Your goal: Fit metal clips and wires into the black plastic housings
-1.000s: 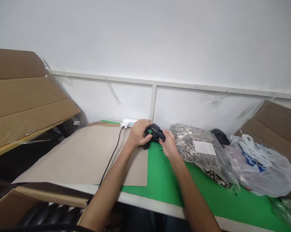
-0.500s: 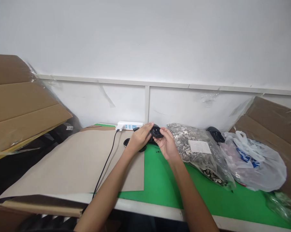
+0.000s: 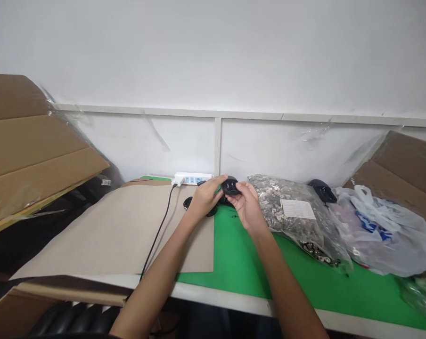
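Both of my hands are closed on a small black rounded device [image 3: 230, 186], held just above the green table [image 3: 241, 263] near the wall. My left hand [image 3: 204, 197] grips it from the left, my right hand [image 3: 246, 205] from the right and below. A black base piece [image 3: 189, 203] lies on the grey-brown cardboard sheet [image 3: 121, 230] just under my left hand. What exactly the device is I cannot make out.
A white power strip [image 3: 192, 178] with a black cable [image 3: 156, 235] sits by the wall. A clear bag of small metal parts [image 3: 290, 212], another black device [image 3: 322, 190] and a white plastic bag [image 3: 382, 230] lie at right. Cardboard boxes [image 3: 32, 141] flank both sides.
My hands have turned the black device and lifted it slightly, exposing the black base piece on the cardboard sheet. The view has shifted a little.
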Action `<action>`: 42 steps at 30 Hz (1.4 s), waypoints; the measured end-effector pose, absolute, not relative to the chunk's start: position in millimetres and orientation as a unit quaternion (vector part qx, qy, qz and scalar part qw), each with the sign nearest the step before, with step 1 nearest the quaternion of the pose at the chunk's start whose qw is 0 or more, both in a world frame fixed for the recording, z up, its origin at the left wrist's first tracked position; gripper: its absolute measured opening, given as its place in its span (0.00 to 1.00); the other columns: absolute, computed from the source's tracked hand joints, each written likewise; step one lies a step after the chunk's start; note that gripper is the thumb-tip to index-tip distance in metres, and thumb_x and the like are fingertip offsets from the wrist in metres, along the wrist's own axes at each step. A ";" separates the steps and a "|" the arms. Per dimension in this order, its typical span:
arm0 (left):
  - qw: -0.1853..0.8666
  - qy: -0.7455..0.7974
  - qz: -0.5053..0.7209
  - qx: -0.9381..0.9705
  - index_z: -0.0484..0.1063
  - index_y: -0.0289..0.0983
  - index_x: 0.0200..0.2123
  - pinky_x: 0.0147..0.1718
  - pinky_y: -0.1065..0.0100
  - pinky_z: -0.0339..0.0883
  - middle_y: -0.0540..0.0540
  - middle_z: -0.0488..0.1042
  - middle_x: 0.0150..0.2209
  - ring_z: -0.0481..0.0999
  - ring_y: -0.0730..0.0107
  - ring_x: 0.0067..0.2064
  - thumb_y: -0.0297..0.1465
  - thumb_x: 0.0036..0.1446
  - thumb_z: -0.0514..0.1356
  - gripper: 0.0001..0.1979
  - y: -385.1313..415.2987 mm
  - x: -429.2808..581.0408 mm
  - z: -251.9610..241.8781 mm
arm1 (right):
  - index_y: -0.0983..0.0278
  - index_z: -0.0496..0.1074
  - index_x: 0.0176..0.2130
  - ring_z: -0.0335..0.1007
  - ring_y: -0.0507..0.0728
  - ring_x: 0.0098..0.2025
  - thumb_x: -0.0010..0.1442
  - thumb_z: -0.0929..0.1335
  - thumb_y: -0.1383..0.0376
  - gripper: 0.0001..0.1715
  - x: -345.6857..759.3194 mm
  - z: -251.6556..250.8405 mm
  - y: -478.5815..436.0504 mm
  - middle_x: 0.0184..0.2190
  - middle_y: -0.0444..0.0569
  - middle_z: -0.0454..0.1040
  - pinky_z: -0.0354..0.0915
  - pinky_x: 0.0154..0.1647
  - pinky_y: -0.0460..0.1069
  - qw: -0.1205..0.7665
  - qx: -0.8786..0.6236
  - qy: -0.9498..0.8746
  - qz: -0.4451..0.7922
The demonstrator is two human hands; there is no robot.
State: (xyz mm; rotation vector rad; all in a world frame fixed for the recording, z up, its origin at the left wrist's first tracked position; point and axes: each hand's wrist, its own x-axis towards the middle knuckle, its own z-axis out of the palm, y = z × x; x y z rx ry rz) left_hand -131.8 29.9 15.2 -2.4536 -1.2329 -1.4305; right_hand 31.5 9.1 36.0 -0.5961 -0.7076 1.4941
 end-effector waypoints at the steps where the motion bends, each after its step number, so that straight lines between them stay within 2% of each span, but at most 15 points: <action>1: -0.019 -0.421 -0.484 -0.767 0.69 0.39 0.63 0.61 0.58 0.75 0.38 0.75 0.62 0.77 0.62 0.63 0.37 0.70 0.56 0.21 27.8 -127.8 16.8 | 0.60 0.65 0.40 0.77 0.52 0.33 0.50 0.77 0.59 0.23 32.8 34.7 9.8 0.34 0.42 0.76 0.76 0.31 0.46 0.650 -0.272 -0.328 0.629; 2: -0.066 -0.447 -0.512 -0.731 0.67 0.39 0.64 0.57 0.60 0.76 0.38 0.75 0.61 0.78 0.62 0.59 0.39 0.69 0.57 0.23 25.5 -123.5 18.1 | 0.59 0.65 0.41 0.77 0.53 0.35 0.51 0.76 0.59 0.23 34.5 33.3 10.7 0.35 0.41 0.74 0.76 0.32 0.46 0.663 -0.283 -0.352 0.597; 4: -0.179 -0.490 -0.556 -0.646 0.68 0.37 0.61 0.41 0.68 0.77 0.38 0.79 0.52 0.82 0.67 0.45 0.47 0.69 0.56 0.25 21.3 -114.6 20.0 | 0.58 0.64 0.44 0.75 0.52 0.37 0.54 0.74 0.59 0.22 38.4 30.2 13.0 0.38 0.41 0.72 0.75 0.34 0.47 0.685 -0.310 -0.415 0.513; 6: -0.318 -0.500 -0.556 -0.583 0.71 0.35 0.52 0.24 0.73 0.66 0.42 0.80 0.38 0.76 0.73 0.29 0.56 0.68 0.49 0.31 18.6 -107.0 20.8 | 0.58 0.63 0.46 0.73 0.51 0.35 0.58 0.72 0.59 0.20 40.7 27.2 16.1 0.39 0.42 0.70 0.72 0.34 0.46 0.685 -0.336 -0.483 0.430; 9: -0.475 -0.460 -0.514 -0.546 0.70 0.36 0.39 0.16 0.75 0.54 0.48 0.73 0.24 0.68 0.75 0.19 0.63 0.63 0.48 0.35 18.3 -98.8 21.1 | 0.58 0.61 0.48 0.72 0.51 0.32 0.62 0.69 0.59 0.18 38.2 25.6 21.2 0.40 0.44 0.71 0.70 0.33 0.47 0.646 -0.367 -0.555 0.374; 12: -0.502 -0.434 -0.532 -0.526 0.67 0.37 0.35 0.17 0.76 0.59 0.52 0.69 0.19 0.69 0.75 0.19 0.59 0.60 0.59 0.28 19.6 -93.2 22.3 | 0.59 0.63 0.47 0.74 0.55 0.38 0.62 0.68 0.60 0.14 37.1 29.5 17.0 0.43 0.48 0.73 0.73 0.41 0.52 0.605 -0.397 -0.606 0.329; 15: -0.523 -0.427 -0.551 -0.491 0.68 0.36 0.37 0.19 0.77 0.65 0.51 0.74 0.24 0.74 0.75 0.22 0.53 0.60 0.63 0.24 19.0 -87.8 24.1 | 0.60 0.68 0.46 0.73 0.61 0.51 0.63 0.69 0.59 0.13 58.4 29.6 -13.7 0.48 0.53 0.74 0.70 0.55 0.57 0.612 -0.427 -0.632 0.210; 17: -0.548 -0.419 -0.549 -0.472 0.69 0.35 0.39 0.22 0.78 0.69 0.48 0.77 0.29 0.78 0.75 0.25 0.50 0.62 0.64 0.22 17.7 -83.1 23.7 | 0.59 0.72 0.47 0.71 0.63 0.52 0.66 0.69 0.56 0.12 90.2 19.2 -49.9 0.46 0.53 0.76 0.67 0.58 0.58 0.618 -0.463 -0.621 0.136; 22: -0.599 -0.405 -0.497 -0.480 0.69 0.35 0.43 0.26 0.80 0.73 0.43 0.81 0.39 0.84 0.73 0.32 0.45 0.61 0.67 0.20 13.1 -65.3 12.7 | 0.62 0.77 0.41 0.72 0.63 0.39 0.70 0.65 0.54 0.17 200.5 -32.7 -132.4 0.37 0.55 0.78 0.68 0.47 0.58 0.512 -0.674 -0.530 -0.054; 25: -0.626 -0.380 -0.458 -0.504 0.70 0.36 0.48 0.31 0.79 0.75 0.43 0.81 0.46 0.85 0.71 0.38 0.41 0.57 0.72 0.23 9.2 -56.4 3.7 | 0.62 0.79 0.47 0.74 0.64 0.42 0.69 0.63 0.57 0.19 250.1 -53.3 -142.2 0.44 0.58 0.79 0.69 0.48 0.59 0.415 -0.710 -0.562 -0.080; 28: -0.642 -0.362 -0.423 -0.527 0.71 0.37 0.49 0.34 0.80 0.75 0.44 0.80 0.46 0.86 0.69 0.42 0.39 0.51 0.76 0.27 6.1 -52.8 -2.0 | 0.61 0.78 0.51 0.76 0.65 0.47 0.68 0.62 0.59 0.21 271.4 -60.4 -134.7 0.50 0.57 0.79 0.71 0.49 0.58 0.366 -0.706 -0.603 -0.055; 33: -0.673 -0.346 -0.382 -0.531 0.73 0.36 0.50 0.37 0.78 0.77 0.43 0.80 0.44 0.85 0.68 0.43 0.37 0.50 0.77 0.27 6.5 -52.9 -4.5 | 0.60 0.77 0.52 0.77 0.64 0.44 0.68 0.64 0.58 0.18 271.6 -62.9 -128.1 0.47 0.54 0.82 0.71 0.45 0.57 0.337 -0.697 -0.633 -0.020; 36: -0.691 -0.328 -0.377 -0.523 0.74 0.36 0.51 0.36 0.78 0.77 0.42 0.80 0.45 0.85 0.68 0.42 0.35 0.49 0.78 0.28 8.1 -54.7 -5.3 | 0.61 0.77 0.49 0.76 0.66 0.50 0.71 0.62 0.57 0.18 268.0 -65.5 -128.2 0.49 0.55 0.81 0.70 0.51 0.59 0.334 -0.675 -0.656 -0.041; 38: -0.702 -0.316 -0.370 -0.520 0.74 0.36 0.53 0.37 0.78 0.78 0.41 0.81 0.47 0.85 0.67 0.43 0.33 0.49 0.78 0.29 8.8 -56.6 -6.0 | 0.61 0.77 0.46 0.75 0.65 0.50 0.73 0.60 0.57 0.19 266.9 -67.6 -128.4 0.48 0.54 0.80 0.70 0.53 0.59 0.342 -0.663 -0.664 -0.046; 42: -0.723 -0.287 -0.355 -0.518 0.73 0.37 0.56 0.42 0.76 0.79 0.39 0.80 0.52 0.86 0.66 0.46 0.31 0.50 0.77 0.30 8.7 -61.1 -7.8 | 0.60 0.76 0.44 0.77 0.63 0.45 0.74 0.59 0.54 0.21 266.8 -73.2 -131.7 0.46 0.55 0.79 0.71 0.47 0.57 0.387 -0.651 -0.647 -0.085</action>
